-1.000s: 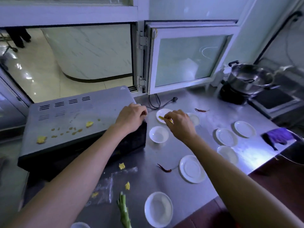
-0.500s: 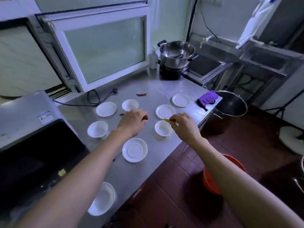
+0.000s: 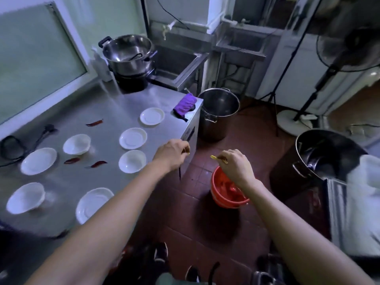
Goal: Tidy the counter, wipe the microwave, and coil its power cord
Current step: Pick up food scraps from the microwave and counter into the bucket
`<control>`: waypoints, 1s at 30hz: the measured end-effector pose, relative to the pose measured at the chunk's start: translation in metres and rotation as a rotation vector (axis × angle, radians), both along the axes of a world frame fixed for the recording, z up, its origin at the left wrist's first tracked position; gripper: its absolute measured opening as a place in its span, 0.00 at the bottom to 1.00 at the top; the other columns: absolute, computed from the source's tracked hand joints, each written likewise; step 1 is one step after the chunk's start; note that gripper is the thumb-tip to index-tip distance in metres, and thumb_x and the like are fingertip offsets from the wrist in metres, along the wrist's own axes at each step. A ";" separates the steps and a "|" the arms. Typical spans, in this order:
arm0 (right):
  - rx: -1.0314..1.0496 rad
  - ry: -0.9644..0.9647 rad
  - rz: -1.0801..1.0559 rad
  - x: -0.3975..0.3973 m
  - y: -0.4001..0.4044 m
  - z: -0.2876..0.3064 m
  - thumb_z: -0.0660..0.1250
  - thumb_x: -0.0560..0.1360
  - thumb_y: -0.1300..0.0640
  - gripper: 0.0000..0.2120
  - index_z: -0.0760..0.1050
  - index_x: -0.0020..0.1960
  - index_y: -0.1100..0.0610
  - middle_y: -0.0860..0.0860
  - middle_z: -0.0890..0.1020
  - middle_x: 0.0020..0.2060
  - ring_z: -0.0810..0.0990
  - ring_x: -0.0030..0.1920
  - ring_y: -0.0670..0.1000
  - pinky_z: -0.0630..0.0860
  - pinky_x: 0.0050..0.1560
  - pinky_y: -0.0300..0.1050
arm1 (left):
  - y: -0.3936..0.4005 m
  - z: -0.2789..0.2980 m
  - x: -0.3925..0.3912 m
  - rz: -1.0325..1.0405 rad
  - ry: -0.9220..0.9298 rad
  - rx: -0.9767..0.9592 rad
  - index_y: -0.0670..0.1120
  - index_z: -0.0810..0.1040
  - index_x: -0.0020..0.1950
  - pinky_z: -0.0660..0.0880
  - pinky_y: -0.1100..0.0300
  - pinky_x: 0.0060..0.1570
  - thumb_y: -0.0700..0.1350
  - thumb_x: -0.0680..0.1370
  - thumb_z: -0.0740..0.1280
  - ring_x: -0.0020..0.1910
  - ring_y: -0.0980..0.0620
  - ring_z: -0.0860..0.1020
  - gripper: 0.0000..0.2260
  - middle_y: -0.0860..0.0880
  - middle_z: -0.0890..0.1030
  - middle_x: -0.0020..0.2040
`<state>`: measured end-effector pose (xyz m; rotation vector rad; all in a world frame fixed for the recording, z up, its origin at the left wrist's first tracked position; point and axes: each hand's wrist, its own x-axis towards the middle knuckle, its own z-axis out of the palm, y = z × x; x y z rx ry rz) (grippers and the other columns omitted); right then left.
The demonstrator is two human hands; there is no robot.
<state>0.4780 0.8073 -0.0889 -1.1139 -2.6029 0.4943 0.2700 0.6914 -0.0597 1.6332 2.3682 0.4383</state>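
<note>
The right hand (image 3: pixel 234 165) pinches a yellow scrap (image 3: pixel 213 157) above the red bucket (image 3: pixel 224 199) on the floor; the left hand (image 3: pixel 171 154) (past the bench (image 3: pixel 115 108) edge) pinches another small yellow bit (image 3: pixel 187 153).

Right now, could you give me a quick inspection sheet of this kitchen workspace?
Surface: steel counter, shiny, bare between the dishes.
Job's things: three dried red chillies loose on the counter; purple cloth at its far corner; microwave not in view.
Clutter: seven white dishes spread out; steel pot at the back.
Hands: left hand and right hand each pinch a small yellow scrap, the right above the orange bucket.
Cables: black power cord lies uncoiled at the counter's left.
Surroundings: tall stockpot and standing fan on the tiled floor.
</note>
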 end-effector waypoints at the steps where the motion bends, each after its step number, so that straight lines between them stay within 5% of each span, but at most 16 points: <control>1: 0.000 -0.021 -0.025 0.008 0.007 -0.005 0.69 0.76 0.51 0.07 0.82 0.47 0.54 0.50 0.83 0.43 0.77 0.47 0.56 0.76 0.47 0.54 | 0.013 -0.005 0.004 -0.023 -0.004 -0.010 0.52 0.80 0.52 0.76 0.52 0.52 0.47 0.78 0.67 0.56 0.45 0.77 0.05 0.49 0.81 0.53; 16: -0.215 -0.217 -0.279 0.022 0.130 -0.088 0.69 0.77 0.52 0.07 0.83 0.51 0.52 0.49 0.83 0.46 0.77 0.50 0.53 0.76 0.50 0.52 | 0.195 -0.121 -0.005 -0.216 -0.240 -0.157 0.54 0.80 0.51 0.76 0.54 0.53 0.49 0.78 0.68 0.55 0.48 0.78 0.04 0.52 0.82 0.52; 30: -0.479 -0.276 -0.439 0.035 0.178 -0.201 0.66 0.76 0.54 0.05 0.80 0.48 0.52 0.48 0.82 0.42 0.77 0.47 0.53 0.76 0.45 0.51 | 0.244 -0.229 0.015 -0.184 -0.393 -0.447 0.55 0.79 0.49 0.76 0.53 0.52 0.49 0.77 0.69 0.52 0.50 0.78 0.02 0.56 0.81 0.49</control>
